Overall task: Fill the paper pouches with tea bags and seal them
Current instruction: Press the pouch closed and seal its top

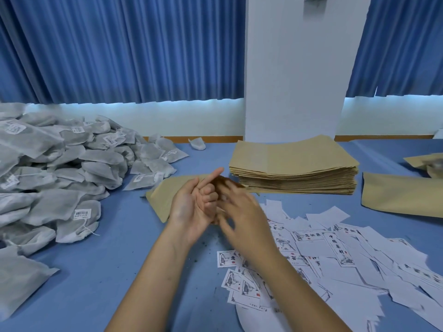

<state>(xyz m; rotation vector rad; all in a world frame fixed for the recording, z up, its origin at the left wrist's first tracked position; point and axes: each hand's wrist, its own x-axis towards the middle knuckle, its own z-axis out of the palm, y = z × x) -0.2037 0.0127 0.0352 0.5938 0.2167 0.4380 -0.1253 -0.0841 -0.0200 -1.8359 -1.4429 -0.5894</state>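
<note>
Two hands are meeting over a flat paper pouch on the blue counter (115, 248).

The left hand (191, 207) is turning palm up with its index finger straight and the other fingers curling inward (whether it is pinching anything, I cannot tell), while the right hand (242, 219), blurred, is reaching at those fingers with its own spread loosely apart. The tan, unfilled paper pouch (163, 197) is lying just beneath them. A stack of pouches (294, 168) is sitting behind, grey mesh tea bags (60, 168) are heaping up on the left, and printed labels (335, 248) are lying scattered to the right.
</note>
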